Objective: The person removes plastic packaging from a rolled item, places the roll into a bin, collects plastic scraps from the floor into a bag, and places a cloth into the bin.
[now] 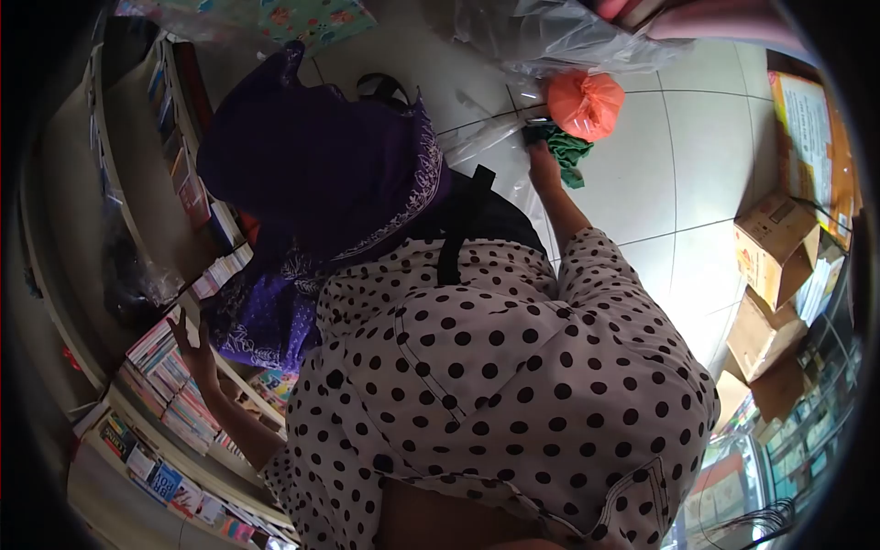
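Note:
My left hand (194, 356) is stretched out at the left beside the bookshelf, its fingers spread and holding nothing. Just by it stand rows of thin books (158, 371) packed on a shelf. My right hand (545, 168) reaches toward the floor at the upper right, with its fingers closed on a crumpled green cloth (570, 151). A small dark object (537, 133) shows at my fingertips; its kind cannot be made out. An orange plastic bag (587, 105), knotted and full, sits right beside the cloth.
Clear plastic sheeting (550, 41) lies on the tiled floor (642, 174) at the top. Cardboard boxes (775, 243) stand along the right, near a glass case (733, 486). Lower shelves hold more books (165, 481). Purple fabric (312, 165) drapes over my legs.

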Demonstrator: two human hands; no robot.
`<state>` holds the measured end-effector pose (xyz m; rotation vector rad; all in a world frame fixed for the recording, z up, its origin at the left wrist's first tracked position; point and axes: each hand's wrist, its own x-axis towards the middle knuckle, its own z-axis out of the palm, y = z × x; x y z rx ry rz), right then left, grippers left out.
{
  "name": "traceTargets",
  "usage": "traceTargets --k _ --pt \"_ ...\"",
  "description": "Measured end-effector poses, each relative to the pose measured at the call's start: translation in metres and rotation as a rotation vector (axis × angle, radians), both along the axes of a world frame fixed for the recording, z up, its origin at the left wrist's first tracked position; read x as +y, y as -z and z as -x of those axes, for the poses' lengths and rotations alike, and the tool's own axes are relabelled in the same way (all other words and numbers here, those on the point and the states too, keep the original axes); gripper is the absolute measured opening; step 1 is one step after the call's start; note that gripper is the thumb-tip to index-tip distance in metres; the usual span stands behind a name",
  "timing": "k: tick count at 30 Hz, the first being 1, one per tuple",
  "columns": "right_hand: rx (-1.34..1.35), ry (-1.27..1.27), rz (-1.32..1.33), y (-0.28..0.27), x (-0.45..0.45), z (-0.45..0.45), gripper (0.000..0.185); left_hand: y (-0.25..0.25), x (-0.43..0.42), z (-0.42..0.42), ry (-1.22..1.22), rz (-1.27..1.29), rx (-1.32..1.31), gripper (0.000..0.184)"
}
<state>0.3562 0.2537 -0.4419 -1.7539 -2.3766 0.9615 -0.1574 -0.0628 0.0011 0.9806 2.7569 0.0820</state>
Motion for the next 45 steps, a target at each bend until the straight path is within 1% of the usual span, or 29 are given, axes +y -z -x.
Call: traceTargets --k 1,3,6,9,10,11,12,15,16,19,22,25,26,29,32,33,35,37,38,39,41,43,44,45 --pt "-0.001 0.065 0.024 -0.002 0.002 -0.007 0.034 0.000 -0.010 -0.002 -0.019 -0.011 0.000 0.050" --pt "0.055 0.102 -0.007 -0.012 0.007 -0.018 0.032 0.002 -0.027 -0.006 -0.047 -0.035 0.000 0.050" --pt "0.132 0.067 -0.110 -0.033 0.010 -0.019 0.028 0.008 -0.040 -0.014 -0.264 -0.133 -0.086 0.049" --pt "0.321 0.039 -0.172 -0.056 0.027 -0.004 0.026 0.010 -0.047 -0.023 -0.319 -0.168 -0.105 0.047" --pt "0.304 0.063 -0.170 -0.078 0.033 0.013 0.023 0.010 -0.053 -0.023 -0.297 -0.141 -0.095 0.048" --pt "0.299 0.033 -0.180 -0.081 0.036 0.026 0.023 0.011 -0.058 -0.020 -0.272 -0.113 -0.084 0.048" --pt "0.294 0.005 -0.193 -0.079 0.043 0.039 0.024 0.013 -0.062 -0.018 -0.244 -0.089 -0.074 0.048" --pt "0.219 -0.095 -0.166 -0.064 0.060 0.082 0.026 0.025 -0.058 -0.029 -0.336 -0.168 -0.060 0.048" --pt "0.227 -0.129 -0.157 -0.058 0.063 0.092 0.026 0.036 -0.082 -0.016 -0.228 -0.081 0.047 0.047" --pt "0.190 -0.316 -0.113 -0.003 0.059 0.119 0.032 0.047 -0.093 -0.017 -0.299 -0.138 0.023 0.047" --pt "0.126 -0.393 -0.150 -0.022 0.034 0.136 0.043 0.055 -0.088 -0.019 -0.391 -0.213 -0.022 0.048" --pt "-0.109 -0.668 -0.292 -0.012 0.025 0.131 0.049 0.061 -0.089 -0.021 -0.435 -0.246 -0.031 0.048" --pt "-0.082 -0.641 -0.403 0.000 0.023 0.130 0.043 0.061 -0.089 -0.021 -0.450 -0.259 -0.032 0.048" --pt "0.006 -0.579 -0.080 0.016 0.023 0.133 0.033 0.067 -0.090 -0.017 -0.474 -0.292 -0.047 0.048" --pt "0.071 -0.562 -0.120 0.026 0.041 0.121 0.026 0.067 -0.093 -0.016 -0.495 -0.302 -0.053 0.048" --pt "0.054 -0.359 -0.018 0.011 0.048 0.122 0.024 0.067 -0.094 -0.016 -0.500 -0.301 -0.057 0.048" --pt "0.190 -0.155 -0.033 0.020 0.060 0.113 0.024 0.071 -0.094 -0.013 -0.503 -0.311 -0.067 0.048" --pt "0.216 0.001 -0.091 0.017 0.077 0.103 0.026 0.072 -0.095 -0.013 -0.512 -0.320 -0.065 0.049" --pt "0.129 0.002 -0.095 0.008 0.086 0.097 0.029 0.073 -0.094 -0.012 -0.514 -0.330 -0.067 0.049" --pt "0.144 0.048 -0.193 0.003 0.093 0.091 0.033 0.075 -0.095 -0.012 -0.518 -0.339 -0.070 0.049" --pt "0.242 0.231 -0.121 -0.024 0.108 0.084 0.020 0.079 -0.097 -0.011 -0.532 -0.373 -0.071 0.049" --pt "0.525 0.362 -0.065 -0.058 0.119 0.085 0.017 0.083 -0.100 -0.008 -0.534 -0.426 -0.070 0.049" --pt "0.641 0.475 0.065 -0.093 0.123 0.094 0.018 0.087 -0.100 -0.003 -0.510 -0.467 -0.061 0.049" --pt "0.668 0.528 0.116 -0.056 0.134 0.086 0.020 0.091 -0.104 0.000 -0.474 -0.509 -0.042 0.049"
